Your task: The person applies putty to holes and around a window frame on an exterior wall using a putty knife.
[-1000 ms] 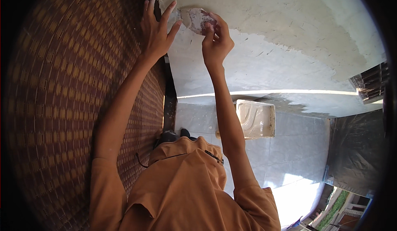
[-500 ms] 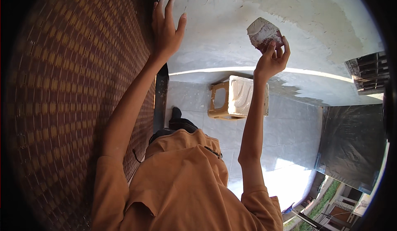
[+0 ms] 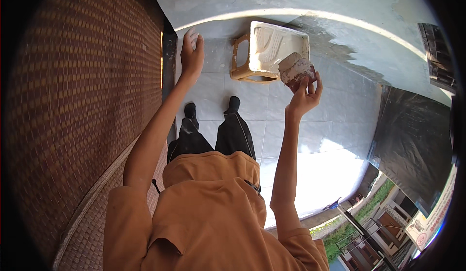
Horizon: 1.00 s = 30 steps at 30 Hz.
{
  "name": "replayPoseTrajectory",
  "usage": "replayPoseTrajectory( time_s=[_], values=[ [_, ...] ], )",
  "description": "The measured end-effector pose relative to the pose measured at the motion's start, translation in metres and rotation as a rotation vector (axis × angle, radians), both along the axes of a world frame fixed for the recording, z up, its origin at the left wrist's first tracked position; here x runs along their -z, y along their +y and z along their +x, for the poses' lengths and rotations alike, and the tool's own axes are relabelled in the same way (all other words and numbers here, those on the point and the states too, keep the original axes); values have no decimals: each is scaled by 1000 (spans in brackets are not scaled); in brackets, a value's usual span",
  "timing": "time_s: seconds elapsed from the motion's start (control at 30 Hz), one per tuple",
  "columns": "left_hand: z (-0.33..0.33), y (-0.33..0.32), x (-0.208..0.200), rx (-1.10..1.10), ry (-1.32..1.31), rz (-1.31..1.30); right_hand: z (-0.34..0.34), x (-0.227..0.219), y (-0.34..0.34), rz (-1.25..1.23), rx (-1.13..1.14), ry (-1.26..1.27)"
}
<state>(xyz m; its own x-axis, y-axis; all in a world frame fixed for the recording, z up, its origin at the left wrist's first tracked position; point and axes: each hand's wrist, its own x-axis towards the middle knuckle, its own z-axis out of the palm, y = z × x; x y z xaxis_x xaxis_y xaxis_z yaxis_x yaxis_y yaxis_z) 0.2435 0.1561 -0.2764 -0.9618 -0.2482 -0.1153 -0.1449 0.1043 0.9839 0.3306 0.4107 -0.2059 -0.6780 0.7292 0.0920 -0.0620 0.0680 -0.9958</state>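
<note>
My right hand [image 3: 305,96] grips the lower edge of a flat, angular reddish-brown scraper [image 3: 296,73] between thumb and fingers. Pale putty coats much of its face. In the picture it overlaps the near right corner of a white tray [image 3: 262,50] with ridges and creamy putty in it, which rests on a tan plastic stool [image 3: 241,72]. At the left, my left hand [image 3: 192,55] is raised beside the woven panel with its fingers pointing away. Its fingertips look pale, and I make out no object in it.
A brown woven panel [image 3: 92,77] runs along my left. Ahead stands a patchy, plastered wall [image 3: 349,9] with a bright strip along its foot. My feet are on grey floor tiles [image 3: 247,130]. Dark sheeting [image 3: 407,140] hangs at the right, near a sunlit opening.
Both hands have come down from in front of the wall, the right one still with the scraper. The view has tilted lower, showing both feet and more floor.
</note>
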Motion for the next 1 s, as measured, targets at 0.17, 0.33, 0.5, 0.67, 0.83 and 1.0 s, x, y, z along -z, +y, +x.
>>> replayPoseTrajectory(
  time_s=[0.17, 0.33, 0.5, 0.67, 0.83, 1.0],
  values=[
    [33, 73, 28, 13, -281, 44, 35, 38, 75, -94, 2, -156],
    [52, 130, 94, -104, -539, 234, 49, 84, 144, -223, -33, -326],
    [82, 191, 146, -152, -721, 341, 51, 136, 203, -275, -27, -387],
    [85, 207, 190, -285, -791, 477, 18, 173, 219, -341, -209, -450],
    [66, 214, 218, -380, -769, 625, -62, 202, 198, 188, -422, -528],
    [38, 246, 221, -414, -690, 806, -148, 248, 179, 624, -584, -410]
  ],
)
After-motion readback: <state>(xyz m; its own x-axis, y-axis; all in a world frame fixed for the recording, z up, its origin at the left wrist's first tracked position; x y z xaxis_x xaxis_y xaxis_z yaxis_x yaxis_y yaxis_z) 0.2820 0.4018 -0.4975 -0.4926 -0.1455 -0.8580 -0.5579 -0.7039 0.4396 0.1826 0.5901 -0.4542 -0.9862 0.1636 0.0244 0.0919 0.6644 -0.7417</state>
